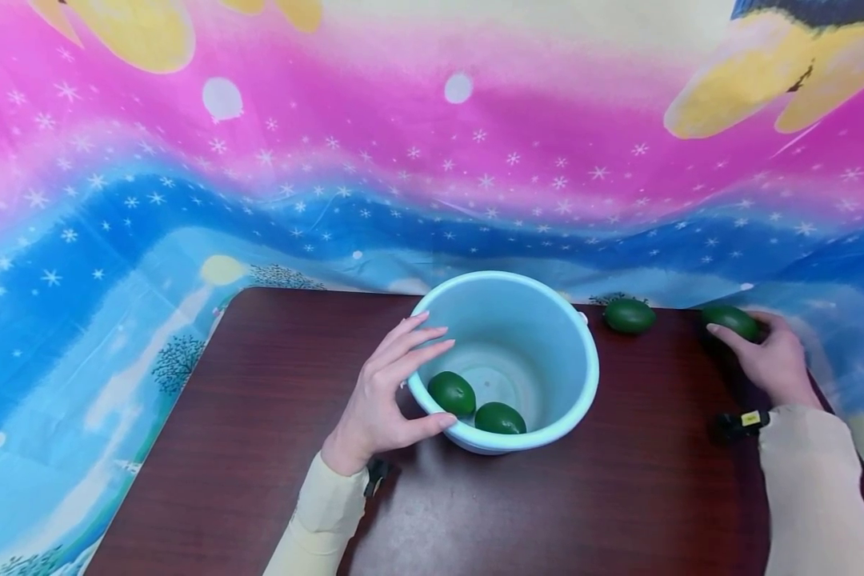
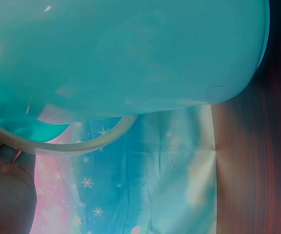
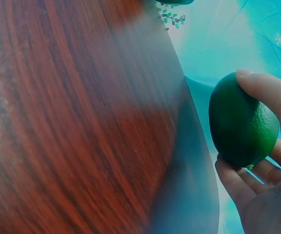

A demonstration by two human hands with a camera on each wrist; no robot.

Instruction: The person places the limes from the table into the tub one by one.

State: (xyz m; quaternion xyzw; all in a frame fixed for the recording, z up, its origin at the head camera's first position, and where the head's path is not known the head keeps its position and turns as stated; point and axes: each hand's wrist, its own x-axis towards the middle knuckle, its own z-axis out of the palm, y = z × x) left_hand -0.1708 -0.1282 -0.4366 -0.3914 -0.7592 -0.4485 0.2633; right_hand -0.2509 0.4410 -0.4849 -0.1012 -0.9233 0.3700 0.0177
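At the table's back right, my right hand (image 1: 778,362) holds a dark green avocado (image 3: 237,122) between thumb and fingertips. The right wrist view shows it lifted, its stem end facing down. My left hand (image 1: 383,390) is at the left side of a light blue bucket (image 1: 507,280), its fingers extended over the rim and its thumb at the near rim. Two avocados, one on the left (image 1: 451,394) and one on the right (image 1: 500,418), lie inside the bucket. In the left wrist view, the bucket's pale handle (image 2: 77,146) hangs in front of the left hand.
Another avocado (image 1: 630,316) lies near the table's back edge, between the bucket and my right hand. The dark brown wooden table (image 1: 259,416) ends at a colourful snowflake-printed cloth (image 1: 374,200) hanging behind it and along its sides.
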